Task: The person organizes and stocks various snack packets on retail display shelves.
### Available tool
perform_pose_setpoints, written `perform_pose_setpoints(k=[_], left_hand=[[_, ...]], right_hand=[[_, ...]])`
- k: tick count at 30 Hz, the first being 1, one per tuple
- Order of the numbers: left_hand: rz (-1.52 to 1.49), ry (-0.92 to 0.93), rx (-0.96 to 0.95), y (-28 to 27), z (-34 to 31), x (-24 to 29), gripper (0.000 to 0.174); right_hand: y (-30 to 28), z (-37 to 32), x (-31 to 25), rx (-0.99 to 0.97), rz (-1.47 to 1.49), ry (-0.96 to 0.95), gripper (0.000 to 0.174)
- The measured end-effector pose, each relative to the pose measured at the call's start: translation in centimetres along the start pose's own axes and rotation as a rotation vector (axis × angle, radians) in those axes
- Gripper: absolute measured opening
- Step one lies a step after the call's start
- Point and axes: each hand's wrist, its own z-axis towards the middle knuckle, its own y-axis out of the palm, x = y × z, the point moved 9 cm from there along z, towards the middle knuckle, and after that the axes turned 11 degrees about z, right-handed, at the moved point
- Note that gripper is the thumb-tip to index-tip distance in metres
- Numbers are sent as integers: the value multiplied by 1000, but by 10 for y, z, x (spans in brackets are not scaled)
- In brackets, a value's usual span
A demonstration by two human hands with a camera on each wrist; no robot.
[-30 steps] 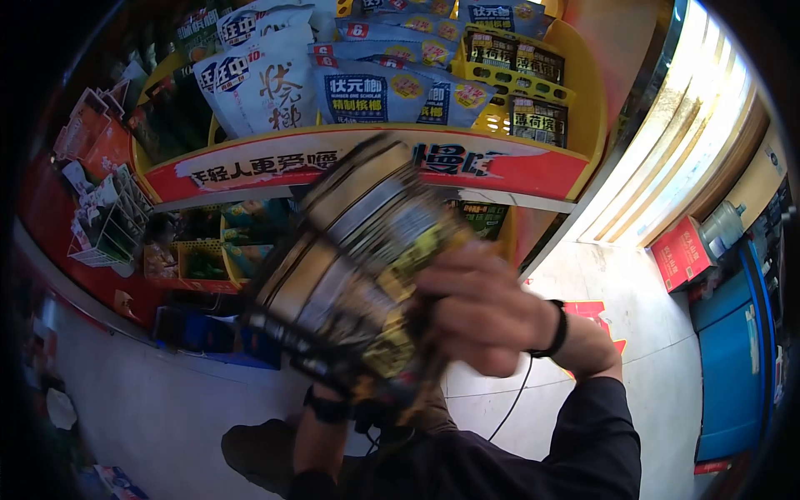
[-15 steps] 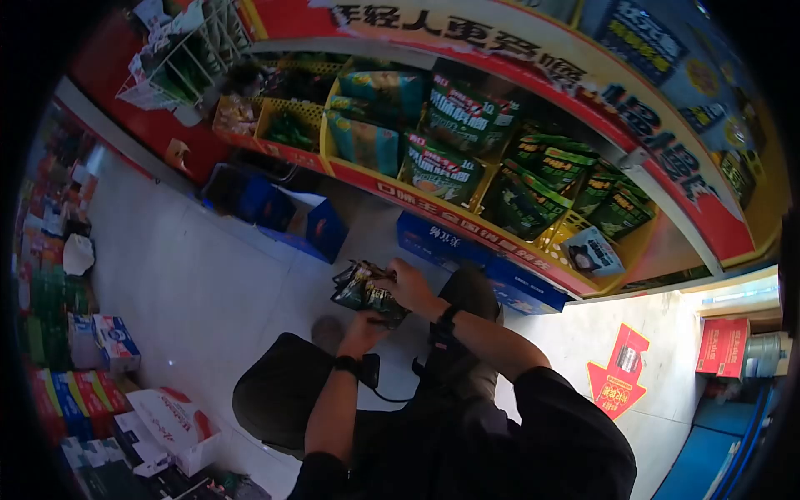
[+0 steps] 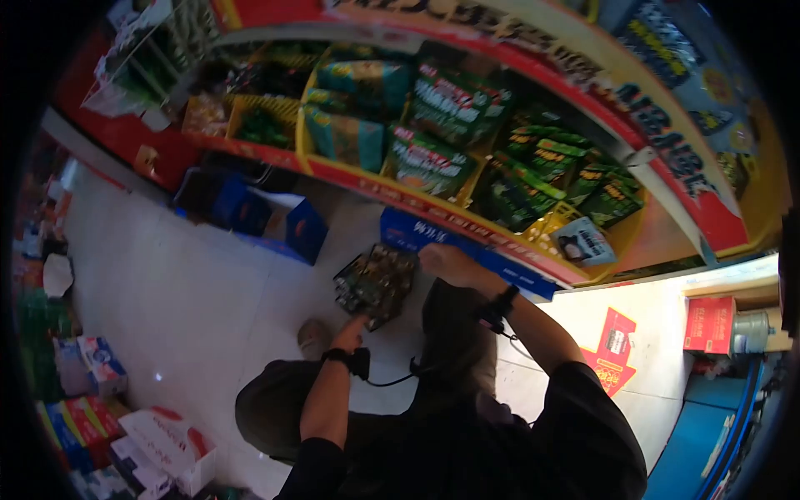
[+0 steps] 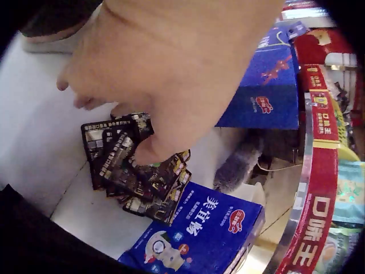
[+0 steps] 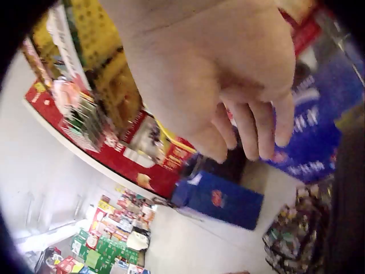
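Observation:
Several black packets with gold print (image 3: 377, 282) lie fanned over one another, low by the floor, beside a blue carton (image 4: 217, 228). My left hand (image 3: 353, 333) is right at their near edge. In the left wrist view the left hand (image 4: 162, 74) hangs over the packets (image 4: 134, 165); its thumb overlaps them and the other fingers bend loosely above their edge. My right hand (image 3: 446, 265) is apart from the packets, in front of the lower shelf. The right wrist view shows this right hand (image 5: 222, 85) with fingers loosely bent and nothing between them.
A yellow-edged shelf (image 3: 367, 185) of green and teal bags curves across the front, under a red sign board (image 3: 583, 87). An opened blue box (image 3: 292, 229) stands on the floor (image 3: 200, 275) at left. A white carton (image 3: 171, 446) and stacked goods are at lower left.
The view has tipped down from the upper shelf to the floor. The packets, gripped by both hands before, are now spread lower down. My right hand has let go and moved right and forward.

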Motion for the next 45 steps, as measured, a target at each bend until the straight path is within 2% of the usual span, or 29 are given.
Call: perform_pose_setpoints(k=[1, 2, 3, 4, 5, 6, 7, 8, 9, 10, 12, 13, 15, 16, 18, 20, 22, 23, 26, 27, 30, 31, 33, 35, 38, 41, 43, 45], left_hand=[[-12, -49, -44, -1, -20, 17, 66], [137, 130, -47, 3, -7, 24, 69], [140, -23, -114, 5, -16, 44, 67], [-26, 68, -113, 17, 16, 8, 62], [-20, 105, -177, 25, 33, -8, 57], [241, 155, -173, 26, 34, 4, 56], [445, 131, -211, 26, 31, 34, 62], [548, 169, -170, 25, 31, 52, 56], [18, -92, -127, 26, 40, 39, 51], [-522, -357, -69, 35, 47, 20, 47], [-532, -376, -123, 41, 58, 28, 44], [-560, -409, -176, 45, 63, 30, 41], [-507, -331, -182, 32, 69, 37, 41], [-453, -270, -195, 25, 67, 50, 42], [-397, -298, -122, 11, 44, 78, 45], [-339, -327, -54, -7, 29, 91, 49], [-497, -121, -48, -15, 30, 83, 38], [-504, -112, -43, -17, 32, 79, 38], [97, 233, -104, -16, 24, 80, 47], [162, 308, -24, -17, 52, 47, 34], [108, 357, -55, -12, 27, 60, 32], [103, 358, -60, -8, 26, 68, 32], [-714, -329, -9, 2, 31, 26, 29], [-708, -270, 15, 0, 30, 35, 28], [-730, -203, 52, 1, 27, 45, 26], [-742, -207, 37, 3, 30, 41, 23], [-731, -218, 16, 5, 32, 34, 22], [-239, 82, -4, -4, 32, 52, 18]], right_hand=[[-16, -27, -43, -109, -50, 56, 31], [-35, -63, -119, -56, -286, -63, 23], [-50, -94, -167, -84, -206, -49, 23], [-66, -128, -228, -56, -242, -151, 26], [-81, -162, -287, -7, -315, -219, 28], [-98, -193, -333, 40, -288, -262, 28], [-115, -229, -385, 158, -380, -410, 22], [-141, -261, -419, 303, -346, -453, 17], [-165, -293, -455, 465, -449, -644, 15], [-194, -312, -480, 582, -420, -674, 20], [-237, -340, -520, 908, -1137, -568, 44], [-254, -339, -528, 914, -1140, -575, 44], [-293, -330, -517, 928, -1260, -218, 69], [-301, -329, -511, 938, -1258, -220, 69], [-317, -330, -486, 1010, -1550, 45, 82], [-306, -333, -479, 1058, -1563, -5, 78], [-285, -331, -480, 1018, -1567, -77, 73], [-295, -325, -469, 967, -1529, 38, 67], [-302, -317, -469, 888, -1483, -46, 64], [-305, -316, -469, 888, -1484, -45, 64], [-301, -308, -471, 827, -1503, -87, 61], [-303, -307, -473, 836, -1497, -53, 59], [-302, -309, -474, 844, -1492, -21, 57], [-299, -307, -470, 832, -1415, -22, 50], [-305, -310, -465, 795, -1299, -91, 52], [-297, -304, -464, 720, -1321, 21, 49], [-289, -304, -470, 671, -1425, 3, 51], [-287, -302, -470, 625, -1524, -20, 52]])
